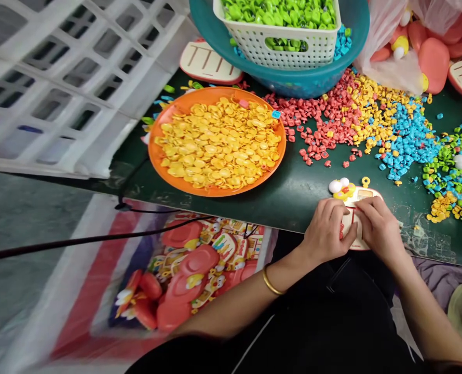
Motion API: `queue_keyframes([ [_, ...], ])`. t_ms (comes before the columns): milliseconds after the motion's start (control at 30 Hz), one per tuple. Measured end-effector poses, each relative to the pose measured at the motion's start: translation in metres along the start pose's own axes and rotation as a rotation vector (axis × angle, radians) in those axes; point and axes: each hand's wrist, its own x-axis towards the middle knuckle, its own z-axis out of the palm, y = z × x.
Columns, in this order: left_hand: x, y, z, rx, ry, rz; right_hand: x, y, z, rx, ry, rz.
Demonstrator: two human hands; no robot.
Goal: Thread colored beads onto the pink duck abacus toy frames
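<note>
A cream toy panel (365,195) with red slots and a red rim lies at the table's near edge. A yellow piece with round white eyes (342,188) and a small yellow ring (365,182) sit at its far end. Over the panel's left side, my left hand (328,228) is closed, fingers bent and thumb across the panel. My right hand (381,226) is closed at the other side, its fingertips pinched together on the panel's middle. Whatever small piece the right fingertips hold is hidden. A red piece (341,231) shows beside the left fingers.
An orange plate (155,156) of yellow pieces stands left. Behind are a teal basin (289,83) and a white basket (250,44) of green pieces. Loose red (316,130), yellow (375,111) and blue pieces (408,140) cover the right. A white crate (59,78) stands left; finished-looking toys (200,259) lie below.
</note>
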Motion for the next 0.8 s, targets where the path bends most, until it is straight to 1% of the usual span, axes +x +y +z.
queue_keyframes([
  [33, 0.000, 0.000, 0.000, -0.014, 0.006, -0.005, 0.010, 0.000, 0.003, 0.054, -0.020, -0.017],
  [100, -0.001, 0.000, -0.001, -0.011, 0.012, -0.006, 0.038, 0.006, 0.010, 0.124, -0.014, -0.017],
  [167, 0.000, 0.000, -0.002, 0.030, -0.029, 0.003, 0.073, 0.015, 0.015, 0.100, 0.030, 0.007],
  [200, 0.000, 0.000, -0.003, 0.048, -0.057, 0.009, 0.089, 0.019, 0.016, 0.055, 0.026, 0.010],
  [267, 0.000, 0.000, -0.003, 0.054, -0.083, 0.019, 0.113, 0.026, 0.015, -0.035, -0.070, -0.006],
  [300, 0.001, 0.000, -0.003, 0.045, -0.069, 0.019, 0.118, 0.028, 0.011, -0.060, -0.130, -0.015],
  [333, 0.001, 0.000, -0.003, 0.033, -0.044, 0.016, 0.117, 0.029, 0.006, -0.063, -0.167, -0.017],
  [400, 0.001, -0.001, -0.003, 0.020, 0.011, 0.008, 0.101, 0.029, -0.009, -0.008, -0.164, 0.029],
  [500, 0.003, -0.002, -0.002, 0.006, 0.038, 0.005, 0.059, 0.031, -0.027, 0.109, -0.044, 0.203],
  [567, 0.004, -0.002, -0.002, 0.003, 0.035, 0.004, 0.034, 0.033, -0.028, 0.091, 0.080, 0.264],
  [633, 0.005, -0.002, -0.001, 0.021, 0.045, -0.008, 0.018, 0.034, -0.021, 0.011, 0.173, 0.234],
  [667, 0.005, -0.002, -0.001, 0.033, 0.052, -0.015, 0.014, 0.034, -0.017, -0.037, 0.189, 0.200],
  [733, 0.005, -0.001, -0.001, 0.051, 0.051, -0.028, 0.008, 0.034, -0.011, -0.122, 0.179, 0.132],
  [800, 0.006, -0.001, 0.000, 0.051, 0.028, -0.040, 0.006, 0.035, -0.011, -0.177, 0.152, 0.094],
])
